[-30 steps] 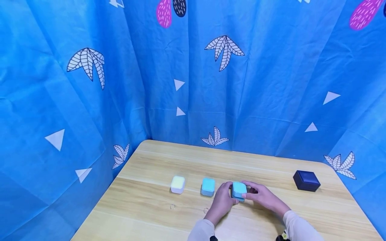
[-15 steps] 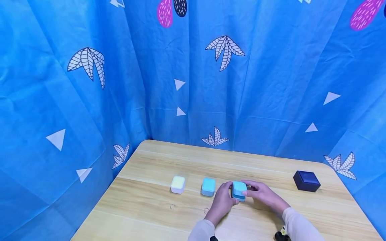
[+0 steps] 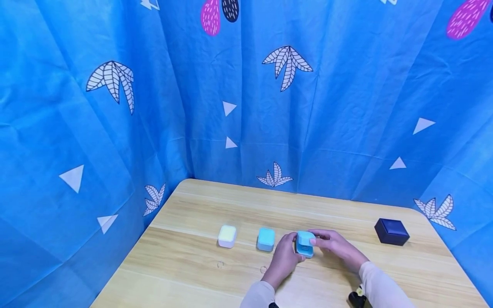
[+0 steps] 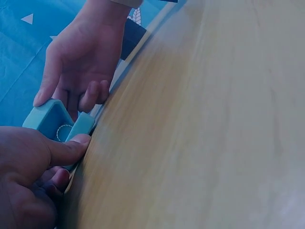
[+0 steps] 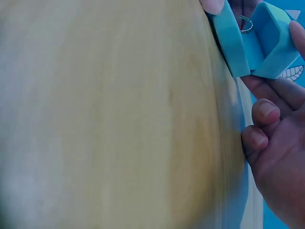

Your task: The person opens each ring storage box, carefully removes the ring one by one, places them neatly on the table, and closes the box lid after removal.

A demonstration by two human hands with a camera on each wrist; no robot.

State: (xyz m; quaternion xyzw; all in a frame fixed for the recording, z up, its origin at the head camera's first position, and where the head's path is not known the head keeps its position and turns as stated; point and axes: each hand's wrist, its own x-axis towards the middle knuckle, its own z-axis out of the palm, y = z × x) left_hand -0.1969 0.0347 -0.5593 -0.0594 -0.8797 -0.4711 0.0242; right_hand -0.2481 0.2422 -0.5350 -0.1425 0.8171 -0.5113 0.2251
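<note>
No lettering, label, brand or number can be read on the light-blue ring box between the fingers, on the second light-blue box and the white box to their left, or on the dark blue box to their right. The curtain beyond the fingers bears printed shapes, not words.

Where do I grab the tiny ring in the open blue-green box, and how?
I'd pinch the ring with two fingertips by its upper arc, because that part sticks up from the base. Come in from the near side: the blue-green box opens that way, while its raised lid blocks the far side.
</note>
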